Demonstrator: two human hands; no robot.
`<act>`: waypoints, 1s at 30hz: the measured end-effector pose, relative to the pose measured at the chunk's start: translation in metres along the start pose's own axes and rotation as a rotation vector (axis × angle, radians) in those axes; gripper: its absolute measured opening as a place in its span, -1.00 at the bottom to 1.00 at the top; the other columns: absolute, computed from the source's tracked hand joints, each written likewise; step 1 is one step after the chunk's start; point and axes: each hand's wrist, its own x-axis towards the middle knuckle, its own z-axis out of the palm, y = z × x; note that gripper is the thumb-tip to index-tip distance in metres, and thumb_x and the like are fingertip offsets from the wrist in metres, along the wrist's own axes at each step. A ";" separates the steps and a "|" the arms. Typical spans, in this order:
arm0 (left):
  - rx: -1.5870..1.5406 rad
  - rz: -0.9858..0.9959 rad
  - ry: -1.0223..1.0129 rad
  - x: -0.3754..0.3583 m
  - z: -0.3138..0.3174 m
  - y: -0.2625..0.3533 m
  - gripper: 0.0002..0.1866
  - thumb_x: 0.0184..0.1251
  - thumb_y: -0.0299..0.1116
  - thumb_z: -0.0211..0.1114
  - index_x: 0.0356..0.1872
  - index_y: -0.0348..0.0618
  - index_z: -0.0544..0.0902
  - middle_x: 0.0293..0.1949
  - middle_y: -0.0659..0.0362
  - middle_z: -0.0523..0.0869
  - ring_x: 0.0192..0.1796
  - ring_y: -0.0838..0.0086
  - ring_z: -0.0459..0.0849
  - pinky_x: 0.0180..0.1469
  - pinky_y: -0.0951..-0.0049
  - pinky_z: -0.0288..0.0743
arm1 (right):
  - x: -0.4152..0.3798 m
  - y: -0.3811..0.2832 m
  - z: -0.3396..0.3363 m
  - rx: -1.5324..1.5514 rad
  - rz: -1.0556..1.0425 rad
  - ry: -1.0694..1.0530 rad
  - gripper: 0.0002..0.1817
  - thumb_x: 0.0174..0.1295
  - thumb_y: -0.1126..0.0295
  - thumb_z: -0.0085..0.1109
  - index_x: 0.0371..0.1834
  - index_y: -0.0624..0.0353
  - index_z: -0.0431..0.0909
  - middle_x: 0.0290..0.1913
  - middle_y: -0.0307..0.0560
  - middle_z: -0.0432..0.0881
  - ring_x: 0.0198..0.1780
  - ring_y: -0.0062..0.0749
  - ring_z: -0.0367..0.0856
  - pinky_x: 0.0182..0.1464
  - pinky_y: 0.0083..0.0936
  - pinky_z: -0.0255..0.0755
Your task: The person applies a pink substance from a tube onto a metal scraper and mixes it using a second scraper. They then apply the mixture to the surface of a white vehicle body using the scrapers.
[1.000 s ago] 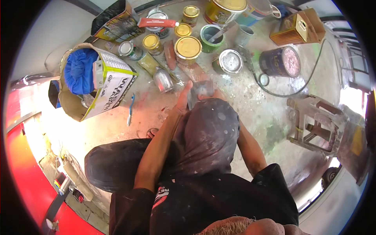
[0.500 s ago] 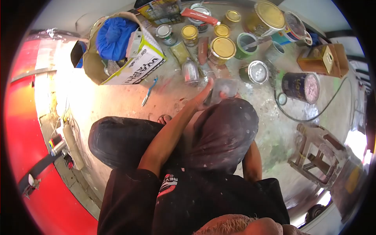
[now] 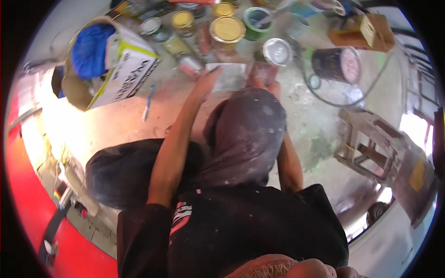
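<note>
- Pale grey-white sheet [image 3: 228,78]: flat, roughly rectangular, in front of the raised knee.
- Reddish-brown piece [image 3: 264,72]: smaller, blocky, surface blurred.
- Sheet: left edge at left hand [image 3: 207,83]; fingers blurred, cannot tell if pinching.
- Brown piece: right hand [image 3: 271,88] pinches its lower edge.
- Count: one stool [image 3: 396,150], three yellow-lidded tins [image 3: 227,30], one sheet, one brown piece, one blue-and-white brush [image 3: 148,103].
</note>
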 end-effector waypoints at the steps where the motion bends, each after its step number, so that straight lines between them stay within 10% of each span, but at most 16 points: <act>1: 0.096 0.026 0.079 -0.005 0.007 0.010 -0.61 0.50 -0.18 0.24 0.12 -0.30 0.65 -0.05 0.12 0.77 -0.05 0.42 0.72 0.05 0.41 0.56 | -0.010 -0.017 0.004 0.029 0.034 0.017 -0.75 0.33 0.24 0.32 -0.31 0.24 0.72 -0.44 -0.21 0.70 -0.37 -0.60 0.61 -0.34 -0.48 0.46; 10: -0.373 -0.157 -0.146 -0.027 0.012 0.096 -0.51 0.47 -0.01 0.26 0.16 -0.22 0.63 0.01 0.15 0.76 0.06 0.37 0.72 0.20 0.33 0.55 | -0.017 -0.073 0.039 0.491 0.140 -0.155 -0.80 0.31 0.33 0.39 -0.12 0.20 0.70 -0.26 -0.28 0.72 -0.32 -0.59 0.66 -0.32 -0.54 0.48; 30: -0.314 -0.045 -0.245 -0.039 0.054 0.083 -0.29 0.53 0.16 -0.03 0.33 -0.34 0.48 0.25 -0.02 0.62 0.25 0.22 0.61 0.36 0.18 0.42 | -0.027 -0.098 0.064 0.276 -0.084 -0.144 -0.78 0.29 0.42 0.36 -0.05 0.26 0.70 -0.22 -0.21 0.76 -0.26 -0.56 0.67 -0.21 -0.51 0.51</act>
